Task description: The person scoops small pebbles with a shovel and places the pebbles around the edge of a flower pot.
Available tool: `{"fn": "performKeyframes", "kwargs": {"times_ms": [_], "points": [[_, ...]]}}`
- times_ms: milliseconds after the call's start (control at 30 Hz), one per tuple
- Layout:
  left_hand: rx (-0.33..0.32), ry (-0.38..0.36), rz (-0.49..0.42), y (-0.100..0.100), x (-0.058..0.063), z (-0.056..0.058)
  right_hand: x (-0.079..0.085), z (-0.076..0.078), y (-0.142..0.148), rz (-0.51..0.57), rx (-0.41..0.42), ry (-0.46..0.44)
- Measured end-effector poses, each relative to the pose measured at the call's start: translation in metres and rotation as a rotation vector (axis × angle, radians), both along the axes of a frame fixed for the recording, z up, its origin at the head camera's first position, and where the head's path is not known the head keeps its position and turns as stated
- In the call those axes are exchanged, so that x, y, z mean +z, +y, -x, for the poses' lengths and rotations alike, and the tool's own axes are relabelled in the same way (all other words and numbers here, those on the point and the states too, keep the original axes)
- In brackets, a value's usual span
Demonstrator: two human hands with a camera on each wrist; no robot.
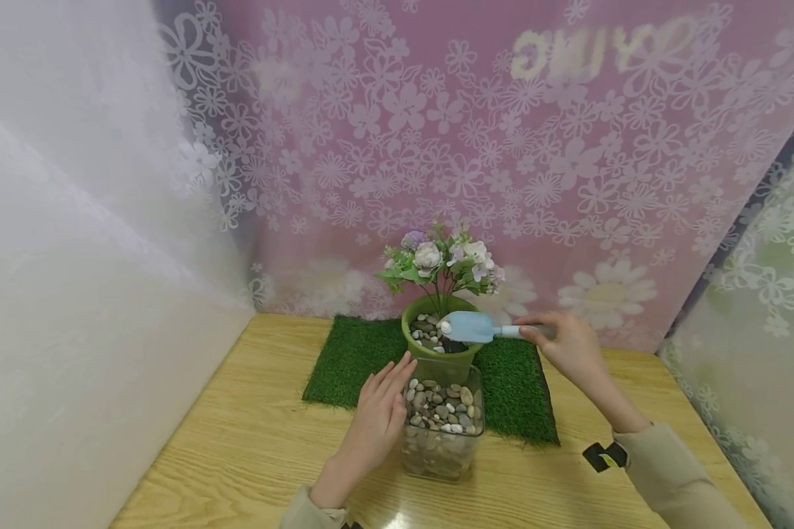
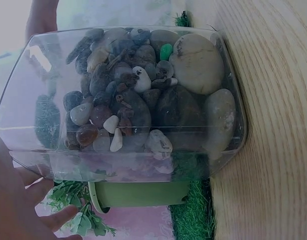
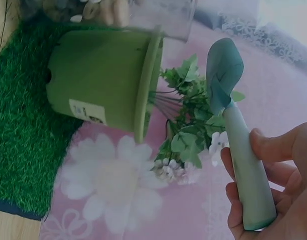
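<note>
My right hand (image 1: 572,349) grips the handle of a small light-blue trowel (image 1: 473,327). The blade is over the green flower pot (image 3: 98,75), with a white pebble (image 1: 445,328) at its tip. White and purple flowers (image 1: 427,256) with green leaves rise from the pot, and pebbles cover part of its inside. In front of the pot stands a clear square container (image 1: 430,461) of mixed stones (image 2: 133,110). My left hand (image 1: 377,411) is at the container's left side near the rim, fingers extended; whether it touches is hard to tell.
Pot and container stand close together, the pot on a green artificial grass mat (image 1: 519,400). Beneath lies a wooden table (image 1: 238,441). A pink floral curtain (image 1: 370,169) hangs behind, with a pale panel (image 1: 93,257) on the left and a floral sheet on the right.
</note>
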State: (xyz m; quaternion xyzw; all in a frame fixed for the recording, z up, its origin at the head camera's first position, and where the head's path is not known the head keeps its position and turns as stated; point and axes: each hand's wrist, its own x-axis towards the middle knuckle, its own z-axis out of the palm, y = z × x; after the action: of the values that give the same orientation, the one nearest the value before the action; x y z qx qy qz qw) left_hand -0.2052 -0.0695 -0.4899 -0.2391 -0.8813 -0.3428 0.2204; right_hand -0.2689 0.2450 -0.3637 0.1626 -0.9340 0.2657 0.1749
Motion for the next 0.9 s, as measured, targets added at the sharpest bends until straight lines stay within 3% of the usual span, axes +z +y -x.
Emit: {"fn": "performKeyframes", "kwargs": {"times_ms": [300, 467, 667, 900], "points": [[0.002, -0.008, 0.0, 0.0, 0.003, -0.002, -0.01, 0.018, 0.003, -0.063, -0.048, -0.039], [-0.004, -0.02, -0.003, 0.0, 0.004, -0.002, -0.016, 0.027, 0.001, -0.15, -0.043, -0.025], [-0.002, -0.028, 0.007, 0.0, 0.004, -0.002, -0.018, 0.034, -0.005, -0.291, -0.013, 0.08], [-0.003, -0.031, 0.008, 0.0, 0.004, -0.001, -0.015, 0.038, -0.012, -0.363, 0.03, 0.166]]}}
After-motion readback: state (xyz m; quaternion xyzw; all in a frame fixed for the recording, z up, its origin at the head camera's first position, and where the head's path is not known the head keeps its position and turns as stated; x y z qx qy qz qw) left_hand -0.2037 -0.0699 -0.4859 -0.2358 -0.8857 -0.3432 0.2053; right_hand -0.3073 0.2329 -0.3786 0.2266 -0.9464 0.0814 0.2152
